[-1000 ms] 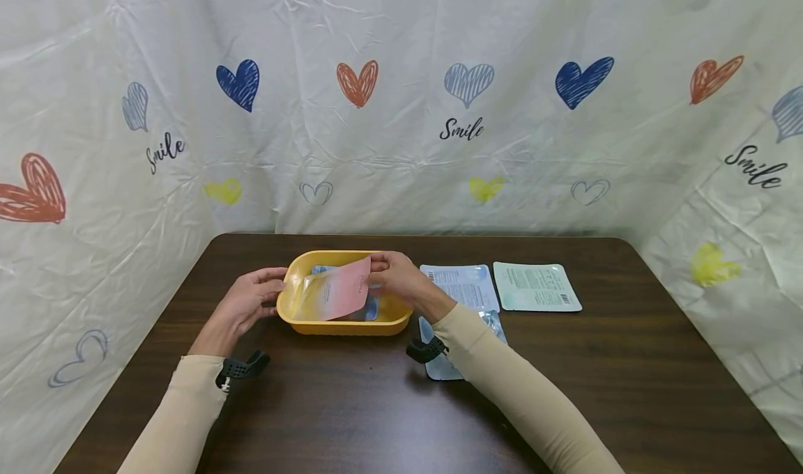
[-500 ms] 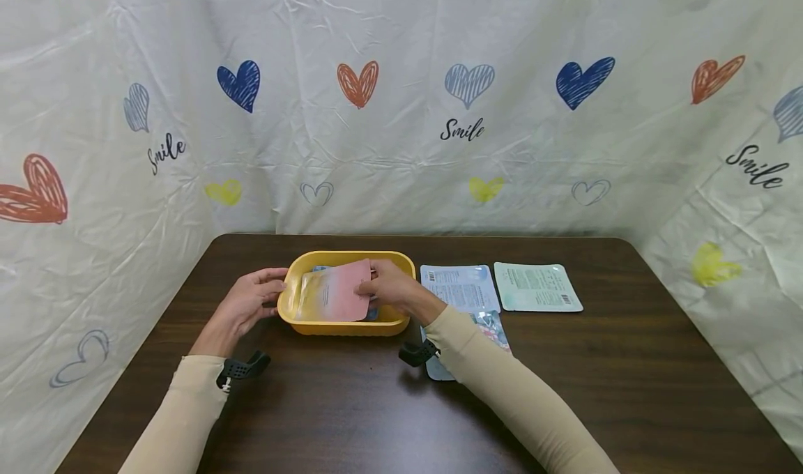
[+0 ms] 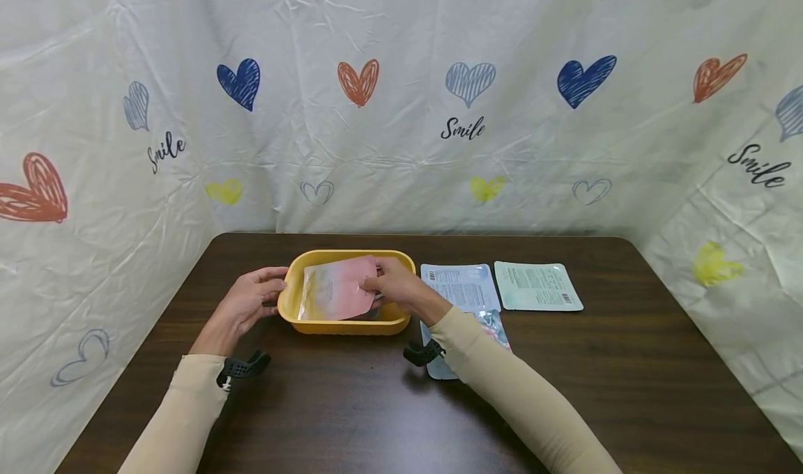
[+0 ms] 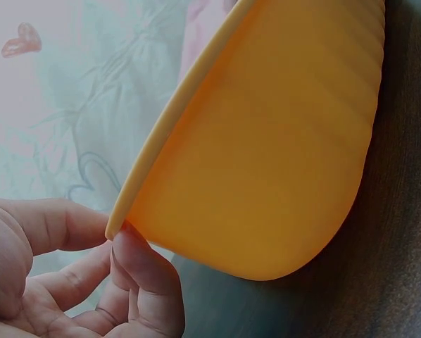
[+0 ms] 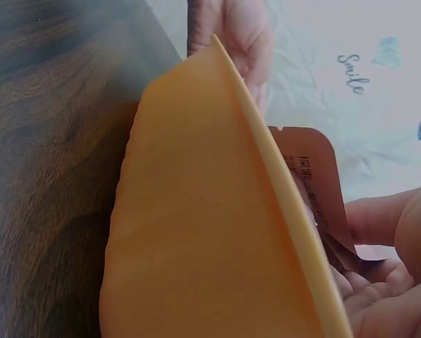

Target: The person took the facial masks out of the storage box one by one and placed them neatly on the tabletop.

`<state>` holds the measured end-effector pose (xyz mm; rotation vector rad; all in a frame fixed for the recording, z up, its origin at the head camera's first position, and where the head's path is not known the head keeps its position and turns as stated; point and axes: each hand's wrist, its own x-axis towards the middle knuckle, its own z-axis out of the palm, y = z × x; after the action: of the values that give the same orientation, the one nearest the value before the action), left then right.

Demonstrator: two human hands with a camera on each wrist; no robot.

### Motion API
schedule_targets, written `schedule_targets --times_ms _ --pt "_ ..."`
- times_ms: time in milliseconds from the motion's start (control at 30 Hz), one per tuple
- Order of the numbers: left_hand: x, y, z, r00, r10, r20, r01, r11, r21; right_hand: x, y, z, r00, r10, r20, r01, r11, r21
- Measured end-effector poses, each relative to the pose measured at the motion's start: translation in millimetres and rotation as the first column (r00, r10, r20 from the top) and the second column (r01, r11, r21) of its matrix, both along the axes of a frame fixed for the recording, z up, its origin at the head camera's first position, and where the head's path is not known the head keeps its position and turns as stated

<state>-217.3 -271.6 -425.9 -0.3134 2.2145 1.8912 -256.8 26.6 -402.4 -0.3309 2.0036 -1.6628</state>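
Observation:
A yellow oval plastic basket [image 3: 351,328] stands on the table. My left hand [image 3: 247,300] pinches its left rim between thumb and fingers, as the left wrist view shows closely. Inside the basket, a sheet mask packet [image 3: 339,289], pink fading to yellow, leans at a slight tilt. My right hand [image 3: 401,286] pinches the packet's right edge, thumb on the front face. In the right wrist view the basket wall [image 5: 189,204] hides much of the packet and some fingertips. Something dark shows below the packet's lower right edge; its kind is unclear.
Right of the basket lie a pale blue packet [image 3: 461,286] and a pale green packet [image 3: 536,287], printed sides up. Another bluish packet [image 3: 442,369] lies partly under the right forearm. Beyond the dark wooden table [image 3: 351,411] hangs a white sheet [image 3: 401,167] with hearts.
My right hand has lowered, its thumb coming onto the packet's front, and the packet has shifted slightly right. The blue packet beneath is now almost wholly covered. My left hand stays put.

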Motion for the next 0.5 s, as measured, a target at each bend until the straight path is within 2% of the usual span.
schedule_targets --times_ms 267,500 --pt "0.2 0.2 0.5 1.0 -0.003 0.007 0.003 1.0 -0.006 4.5 14.1 8.9 1.0 -0.013 -0.019 0.013 1.0 0.001" --pt "-0.9 0.7 0.9 1.0 0.009 0.019 -0.009 1.0 -0.013 4.7 29.5 14.9 0.999 -0.035 -0.022 0.034 0.999 -0.037"
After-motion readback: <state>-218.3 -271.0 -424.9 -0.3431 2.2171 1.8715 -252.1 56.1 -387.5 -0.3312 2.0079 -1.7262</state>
